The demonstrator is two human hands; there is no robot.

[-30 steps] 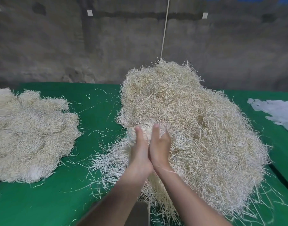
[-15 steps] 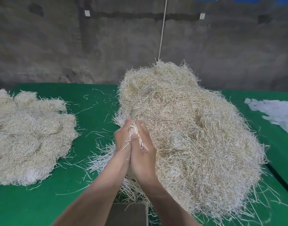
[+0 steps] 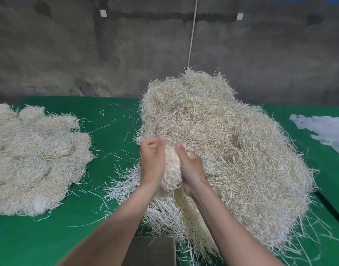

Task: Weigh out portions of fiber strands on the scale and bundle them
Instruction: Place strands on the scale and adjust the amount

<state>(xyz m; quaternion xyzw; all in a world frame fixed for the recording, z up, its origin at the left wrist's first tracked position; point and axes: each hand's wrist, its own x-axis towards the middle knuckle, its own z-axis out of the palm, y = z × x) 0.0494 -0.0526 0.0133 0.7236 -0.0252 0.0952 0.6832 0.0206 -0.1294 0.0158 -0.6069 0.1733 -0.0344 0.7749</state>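
Closest to the person, at the counter's near edge, sits a dull grey flat scale platform [image 3: 151, 250] with only a stray strand or two lying across it. Just above it both forearms reach forward. The left hand [image 3: 150, 164] and right hand [image 3: 190, 169] are cupped toward each other and clamped round a pale cream bunch of fiber strands [image 3: 171, 169], squeezing it into a tight upright wad against the front of the large heap of loose straw-coloured strands [image 3: 241, 150].

To my eye this is the gathering step: a portion is being pulled together, not yet weighed. The next move would call for drawing the wad back and down onto the platform without shedding strands, then adding or removing a little.

Off to the left on the green cloth-covered counter [image 3: 111, 131] lies a flatter pile of pale strands [image 3: 34, 160]. White paper slips [image 3: 326, 131] lie at the far right. Behind, a thin white cord [image 3: 192, 31] hangs against the grey concrete wall [image 3: 68, 54].
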